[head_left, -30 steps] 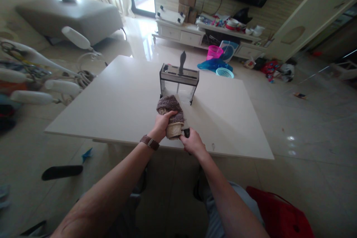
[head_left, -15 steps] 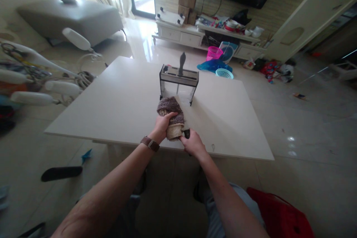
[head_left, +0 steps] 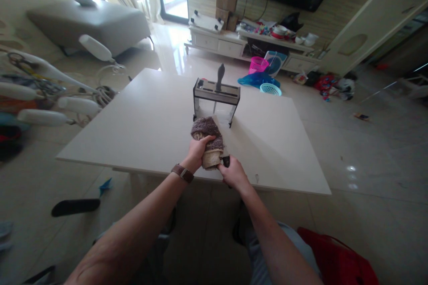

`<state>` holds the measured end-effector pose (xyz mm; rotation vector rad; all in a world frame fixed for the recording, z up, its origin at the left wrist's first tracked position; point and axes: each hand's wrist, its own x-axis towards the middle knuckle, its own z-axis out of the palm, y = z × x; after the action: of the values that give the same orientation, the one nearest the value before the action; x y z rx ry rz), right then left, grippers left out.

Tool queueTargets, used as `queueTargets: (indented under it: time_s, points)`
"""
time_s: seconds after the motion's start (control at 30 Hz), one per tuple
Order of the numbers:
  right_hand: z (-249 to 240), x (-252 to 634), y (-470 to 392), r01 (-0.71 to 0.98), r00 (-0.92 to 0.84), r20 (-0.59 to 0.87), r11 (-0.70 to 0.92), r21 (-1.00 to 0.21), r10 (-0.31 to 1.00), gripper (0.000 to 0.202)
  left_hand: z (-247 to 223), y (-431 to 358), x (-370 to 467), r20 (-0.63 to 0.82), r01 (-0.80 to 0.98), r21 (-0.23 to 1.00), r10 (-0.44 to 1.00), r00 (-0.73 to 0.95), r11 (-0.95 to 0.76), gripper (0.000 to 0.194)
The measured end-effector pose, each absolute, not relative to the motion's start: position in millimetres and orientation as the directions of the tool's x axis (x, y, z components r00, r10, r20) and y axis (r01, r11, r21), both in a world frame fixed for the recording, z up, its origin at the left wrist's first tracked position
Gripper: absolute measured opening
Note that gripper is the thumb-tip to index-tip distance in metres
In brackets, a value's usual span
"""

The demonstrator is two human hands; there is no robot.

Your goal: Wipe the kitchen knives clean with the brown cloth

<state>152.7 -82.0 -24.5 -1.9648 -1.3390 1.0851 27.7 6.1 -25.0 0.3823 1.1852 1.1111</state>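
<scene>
My left hand (head_left: pixel 198 152) is closed around a folded brown and cream cloth (head_left: pixel 209 131), its thumb pressed on top. The cloth lies along a pale, wide blade that shows at its right side. My right hand (head_left: pixel 236 173) grips the black handle of this knife (head_left: pixel 226 160), close to the table's front edge. Just beyond the cloth stands a knife holder (head_left: pixel 216 92) with a slotted top and clear sides. Out of its top rises the dark handle of another knife (head_left: pixel 220 76). Both hands are over the white table (head_left: pixel 143 120).
Floor lamp heads or white padded arms (head_left: pixel 45 117) stand left of the table. Behind it are a pink basket (head_left: pixel 258 65), a blue bag (head_left: pixel 259 80) and a light blue basket (head_left: pixel 270 89). A red bag (head_left: pixel 334 256) lies at the lower right.
The whole view has shifted slightly. Both hands keep the same hold on the cloth and the knife, with hardly any movement between them.
</scene>
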Motion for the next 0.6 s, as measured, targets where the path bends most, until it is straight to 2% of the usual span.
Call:
queueTargets:
  time_s: [0.3,0.47,0.6]
  points:
    - [-24.0,151.7,-81.5,0.520,0.196,-0.331,-0.384,-0.763,0.923,0.024,-30.1,6.2,27.5,-0.544,-0.479,0.745,0.839,-0.031,0.465,0.046]
    - [-28.1,158.3,-79.1,0.491,0.147,-0.368,-0.391,-0.779,0.918,0.015,-22.2,12.6,21.2,-0.500,-0.505,0.741,0.866,0.024,0.442,0.047]
    - [-26.4,159.7,-78.9,0.519,0.083,-0.298,-0.296,-0.802,0.951,0.015,-12.4,23.8,7.7,-0.470,-0.543,0.740,0.883,0.005,0.397,0.046]
